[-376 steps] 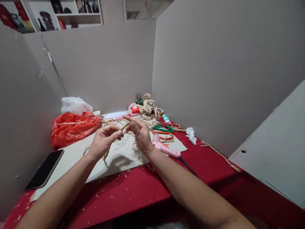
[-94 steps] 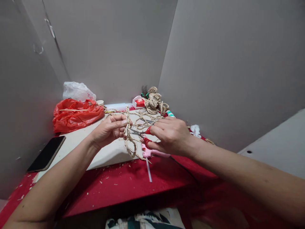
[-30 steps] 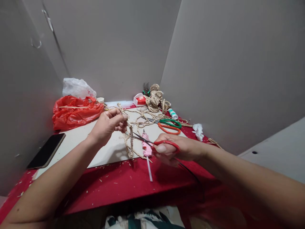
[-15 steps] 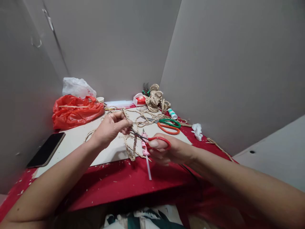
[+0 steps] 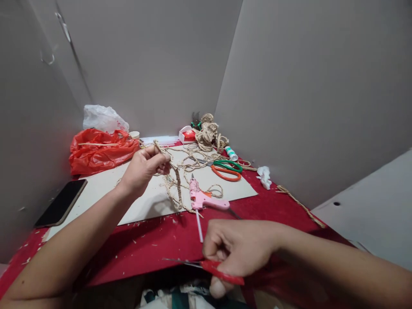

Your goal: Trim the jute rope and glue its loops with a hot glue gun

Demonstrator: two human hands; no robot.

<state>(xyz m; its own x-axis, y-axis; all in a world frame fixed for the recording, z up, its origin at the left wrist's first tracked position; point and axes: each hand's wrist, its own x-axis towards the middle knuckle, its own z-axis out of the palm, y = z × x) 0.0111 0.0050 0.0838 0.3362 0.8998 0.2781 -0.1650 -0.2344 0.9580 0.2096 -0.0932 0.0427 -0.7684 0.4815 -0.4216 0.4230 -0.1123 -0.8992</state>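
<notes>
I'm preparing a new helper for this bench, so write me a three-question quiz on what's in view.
1. Which tool is in the right hand?
a) pink plastic glue gun
b) red-handled metal scissors
c) scissors with one green and one orange handle

2. True or false: a thin pale stick lies on the crumpled red plastic bag.

3. Fill in the blank: the left hand holds up a ____, which hangs down in a loop.

Key: 1. b; 2. true; 3. braided tan cord.
</notes>
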